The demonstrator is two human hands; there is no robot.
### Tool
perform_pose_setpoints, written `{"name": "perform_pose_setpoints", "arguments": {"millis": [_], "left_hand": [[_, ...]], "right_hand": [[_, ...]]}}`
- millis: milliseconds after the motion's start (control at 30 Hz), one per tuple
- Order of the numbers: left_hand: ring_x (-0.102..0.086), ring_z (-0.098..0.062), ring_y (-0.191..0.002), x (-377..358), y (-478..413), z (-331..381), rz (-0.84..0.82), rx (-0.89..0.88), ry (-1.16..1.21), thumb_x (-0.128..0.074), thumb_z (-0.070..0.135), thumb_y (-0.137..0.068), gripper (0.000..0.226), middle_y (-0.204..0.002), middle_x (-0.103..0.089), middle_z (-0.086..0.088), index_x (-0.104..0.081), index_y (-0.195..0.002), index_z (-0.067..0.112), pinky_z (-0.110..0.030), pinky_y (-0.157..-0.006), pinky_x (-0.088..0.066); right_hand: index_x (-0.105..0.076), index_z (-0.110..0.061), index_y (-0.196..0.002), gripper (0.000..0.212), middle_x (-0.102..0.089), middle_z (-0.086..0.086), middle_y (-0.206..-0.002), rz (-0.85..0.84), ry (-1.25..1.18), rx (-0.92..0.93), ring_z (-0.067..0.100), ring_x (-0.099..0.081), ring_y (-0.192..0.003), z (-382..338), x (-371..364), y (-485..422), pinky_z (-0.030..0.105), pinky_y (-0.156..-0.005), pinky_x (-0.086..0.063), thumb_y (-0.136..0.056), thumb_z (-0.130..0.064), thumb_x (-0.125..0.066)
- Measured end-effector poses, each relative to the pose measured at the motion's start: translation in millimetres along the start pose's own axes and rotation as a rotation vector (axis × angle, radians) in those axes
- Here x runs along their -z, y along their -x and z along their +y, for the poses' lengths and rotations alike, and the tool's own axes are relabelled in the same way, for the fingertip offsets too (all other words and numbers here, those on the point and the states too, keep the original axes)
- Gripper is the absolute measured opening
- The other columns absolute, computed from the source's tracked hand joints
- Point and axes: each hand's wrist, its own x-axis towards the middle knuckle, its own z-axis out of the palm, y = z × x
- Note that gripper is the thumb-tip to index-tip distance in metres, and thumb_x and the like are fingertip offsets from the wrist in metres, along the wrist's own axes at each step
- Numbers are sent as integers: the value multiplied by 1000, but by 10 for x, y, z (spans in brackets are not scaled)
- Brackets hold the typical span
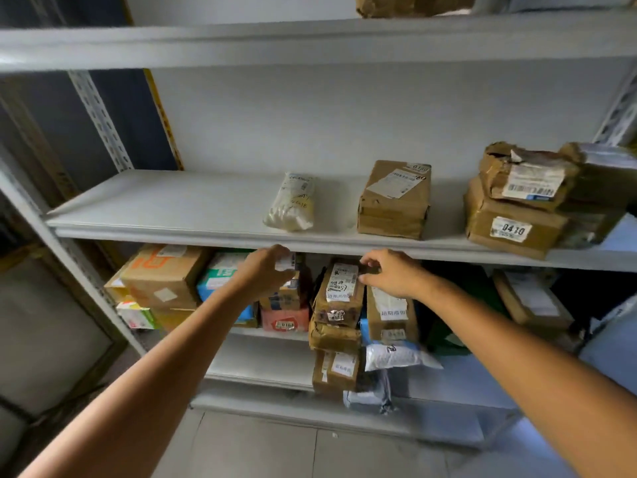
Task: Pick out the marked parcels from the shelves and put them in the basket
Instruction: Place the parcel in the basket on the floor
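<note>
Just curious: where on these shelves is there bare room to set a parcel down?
The middle shelf is bare from its left end to the white bag; narrower gaps flank the brown box. The shelf below is packed where the left hand grips a small parcel and the right hand is on a taped parcel.

Hands: two, centre frame – left hand [267, 270], right hand [389, 274]
Shelf boards [172, 208]: at least four in view, top to bottom
Middle of frame: one white padded bag [293, 201], one lone brown box [393, 201]; right-edge stack of brown boxes [510, 219], at least three, exact number unclear
Top edge: one brown parcel [410, 5]
Parcels gripped: two – small labelled parcel [287, 263] in left, long brown parcel [339, 291] in right
Other parcels below: too overlapped to count
</note>
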Motion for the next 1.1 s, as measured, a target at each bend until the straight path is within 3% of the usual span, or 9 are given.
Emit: {"name": "perform_pose_setpoints", "arguments": {"millis": [133, 233, 300, 367, 500, 633, 733, 967, 1100], "left_hand": [[-58, -16, -93, -316, 346, 183, -23, 50, -53, -67, 33, -92, 45, -129, -62, -6, -55, -135, 24, -17, -65, -43], [-56, -6, -76, -492, 486, 276, -65, 79, 9, -67, 32, -92, 36, -114, -67, -4, -60, -125, 20, -13, -57, -40], [-58, -5, -75, -586, 528, 334, -83, 72, -3, -66, 31, -92, 29, -104, -66, 1, -63, -118, 17, -13, -61, -46], [-59, -13, -87, -702, 513, 391, -105, 28, -93, -62, 31, -94, 28, -108, -65, 0, -62, -118, 17, -21, -75, -48], [-64, -17, -93, -948, 368, 432, -143, 17, -57, -66, 33, -92, 41, -117, -69, -6, -57, -131, 23, -31, -79, -54], [-64, -22, -104, -1197, 141, 409, -230, -18, -13, -66, 32, -93, 46, -127, -64, -10, -54, -136, 21, -30, -83, -53], [-62, -25, -109, -1403, -84, 357, -296, -37, 50, -64, 31, -95, 46, -131, -61, -12, -52, -138, 19, -35, -89, -54], [-61, -16, -95, -1816, -521, 429, -386, 28, 280, -63, 38, -95, 51, -126, -64, -9, -50, -139, 16, -33, -87, -53], [-65, -18, -93, -2055, -654, 486, -479, -7, 318, -64, 37, -95, 42, -118, -68, -4, -57, -130, 16, -26, -74, -54]], "right_hand": [[-57, -22, -132, 47, -60, 4, -134, -39, 39, -25, 22, -58, -116, 363, 16, 394, 32, -94, -48, -89, -35, -69], [-56, -21, -135, 50, -57, 5, -137, -48, 33, -49, 23, -57, -119, 608, 40, 611, 29, -92, -45, -89, -35, -69], [-56, -20, -135, 50, -58, 7, -137, -51, 18, -73, 24, -58, -118, 738, 31, 697, 28, -90, -44, -89, -35, -70], [-58, -18, -133, 48, -60, 7, -132, -39, 1, -94, 23, -59, -113, 847, 18, 747, 26, -85, -44, -90, -33, -70], [-62, -18, -126, 41, -62, 6, -127, 0, -33, -156, 22, -59, -107, 1011, -65, 730, 26, -80, -43, -89, -33, -71], [-64, -17, -121, 33, -63, 5, -124, 19, -56, -222, 18, -57, -101, 1129, -202, 611, 28, -80, -45, -91, -29, -70], [-61, -17, -126, 37, -61, 5, -129, 28, -81, -283, 21, -59, -110, 1205, -363, 449, 26, -80, -40, -92, -30, -68], [-53, -15, -137, 51, -54, 9, -140, 71, -259, -431, 22, -54, -124, 1408, -691, 95, 31, -93, -42, -91, -32, -69], [-50, -14, -139, 57, -52, 10, -141, 74, -316, -482, 24, -52, -126, 1497, -821, -33, 33, -96, -44, -89, -29, -72]]}}
